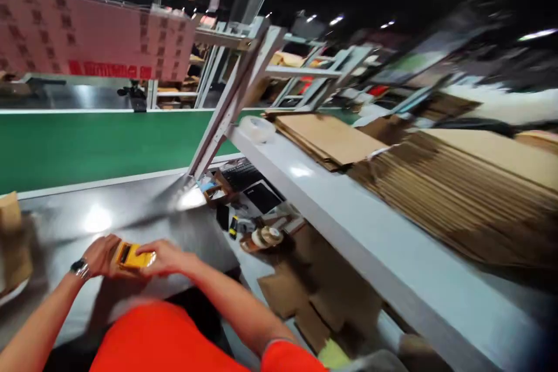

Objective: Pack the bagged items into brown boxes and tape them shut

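Both my hands hold a small yellow and black device (132, 257) just above a dark grey worktable (131, 215). My left hand (101, 256), with a watch on its wrist, grips the device's left end with curled fingers. My right hand (168, 258) closes over its right end from the other side. My orange sleeves fill the bottom of the view.
A green conveyor belt (87, 145) runs behind the table. At the right, a grey shelf (349, 209) bears stacks of flat cardboard (457, 186) and a tape roll (257, 128). Below lie a keyboard (242, 174), tape rolls (265, 237) and cardboard scraps (318, 290). A brown box (11, 238) stands at the left edge.
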A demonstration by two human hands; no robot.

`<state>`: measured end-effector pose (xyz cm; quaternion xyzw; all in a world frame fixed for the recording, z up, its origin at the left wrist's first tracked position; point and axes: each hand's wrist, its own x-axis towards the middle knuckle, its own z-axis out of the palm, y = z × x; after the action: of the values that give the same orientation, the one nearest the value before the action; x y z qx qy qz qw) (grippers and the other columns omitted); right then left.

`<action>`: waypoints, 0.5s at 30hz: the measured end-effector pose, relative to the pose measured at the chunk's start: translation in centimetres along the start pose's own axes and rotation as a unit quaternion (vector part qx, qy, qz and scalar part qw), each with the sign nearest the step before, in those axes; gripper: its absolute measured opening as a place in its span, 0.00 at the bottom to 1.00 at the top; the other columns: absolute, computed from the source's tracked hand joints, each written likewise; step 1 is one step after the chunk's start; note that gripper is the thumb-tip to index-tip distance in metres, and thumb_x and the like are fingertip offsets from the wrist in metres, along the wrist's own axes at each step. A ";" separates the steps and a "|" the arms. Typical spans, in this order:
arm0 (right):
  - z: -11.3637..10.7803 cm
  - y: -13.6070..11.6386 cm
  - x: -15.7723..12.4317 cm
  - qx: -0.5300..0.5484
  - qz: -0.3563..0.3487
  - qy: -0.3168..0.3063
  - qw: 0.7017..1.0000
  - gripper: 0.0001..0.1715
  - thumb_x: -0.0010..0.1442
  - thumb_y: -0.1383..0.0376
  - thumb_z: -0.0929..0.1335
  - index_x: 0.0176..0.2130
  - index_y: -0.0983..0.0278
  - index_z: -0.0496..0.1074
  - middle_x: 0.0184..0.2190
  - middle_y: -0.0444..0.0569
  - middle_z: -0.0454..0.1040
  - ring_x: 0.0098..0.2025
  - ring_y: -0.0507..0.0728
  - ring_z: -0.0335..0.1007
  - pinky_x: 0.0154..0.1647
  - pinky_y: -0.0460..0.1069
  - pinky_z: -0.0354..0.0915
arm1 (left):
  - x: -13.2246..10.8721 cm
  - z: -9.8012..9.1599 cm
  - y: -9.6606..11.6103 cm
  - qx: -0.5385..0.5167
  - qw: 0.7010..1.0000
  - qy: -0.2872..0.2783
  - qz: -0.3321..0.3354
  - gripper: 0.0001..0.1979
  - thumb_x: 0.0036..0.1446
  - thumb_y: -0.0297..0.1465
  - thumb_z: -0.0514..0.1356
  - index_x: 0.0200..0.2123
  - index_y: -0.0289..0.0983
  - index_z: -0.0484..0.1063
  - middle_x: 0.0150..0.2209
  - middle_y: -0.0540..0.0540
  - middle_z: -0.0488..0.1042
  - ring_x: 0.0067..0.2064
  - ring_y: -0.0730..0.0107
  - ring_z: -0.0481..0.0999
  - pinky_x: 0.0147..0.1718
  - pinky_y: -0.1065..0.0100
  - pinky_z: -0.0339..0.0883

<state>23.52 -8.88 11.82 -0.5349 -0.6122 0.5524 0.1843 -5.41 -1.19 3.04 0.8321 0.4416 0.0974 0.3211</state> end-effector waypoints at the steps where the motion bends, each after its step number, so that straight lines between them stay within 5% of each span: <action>1: -1.1 0.3 -1.5 0.013 0.018 -0.010 1.000 0.30 0.53 0.63 0.82 0.57 0.57 0.91 0.23 0.37 0.79 0.18 0.50 0.67 0.23 0.44 0.60 | 0.0 -0.8 0.0 0.010 1.000 -0.022 0.015 0.35 0.38 0.38 0.79 0.52 0.36 0.82 0.54 0.35 0.86 0.55 0.42 0.83 0.62 0.54 0.73; 5: -7.1 3.7 -7.0 0.017 0.088 0.010 0.996 0.24 0.43 0.76 0.82 0.42 0.62 0.93 0.20 0.38 0.76 0.17 0.45 0.61 0.24 0.44 0.52 | 0.4 -1.3 -1.6 0.015 0.999 -0.047 0.020 0.49 0.31 0.38 0.85 0.60 0.34 0.79 0.61 0.30 0.82 0.61 0.36 0.81 0.70 0.46 0.69; 8: -9.0 6.0 -7.3 -0.096 0.125 -0.014 0.987 0.22 0.43 0.77 0.81 0.40 0.63 0.93 0.22 0.41 0.77 0.21 0.46 0.64 0.27 0.46 0.53 | 0.6 0.0 -3.0 0.011 0.999 -0.026 0.043 0.51 0.32 0.41 0.87 0.62 0.36 0.78 0.62 0.31 0.81 0.61 0.36 0.82 0.68 0.44 0.72; 11: -6.7 6.2 -3.7 -0.230 0.110 -0.082 0.963 0.26 0.49 0.69 0.81 0.49 0.56 0.93 0.28 0.41 0.82 0.29 0.51 0.73 0.32 0.45 0.59 | 0.4 0.9 -3.8 0.023 0.998 -0.014 0.062 0.53 0.33 0.42 0.87 0.64 0.36 0.77 0.63 0.33 0.81 0.61 0.37 0.82 0.67 0.45 0.75; 15: -2.5 5.7 2.0 -0.268 0.142 -0.111 0.946 0.25 0.60 0.63 0.79 0.57 0.54 0.91 0.32 0.44 0.85 0.35 0.57 0.81 0.38 0.47 0.68 | -0.2 1.2 -4.1 0.029 0.999 0.003 0.039 0.53 0.32 0.39 0.87 0.64 0.38 0.77 0.64 0.33 0.81 0.62 0.37 0.83 0.67 0.43 0.78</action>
<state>27.41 -6.98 6.90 -0.5812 -0.6717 0.4446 -0.1157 -7.74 -0.22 -0.36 0.8574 0.4123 0.0998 0.2913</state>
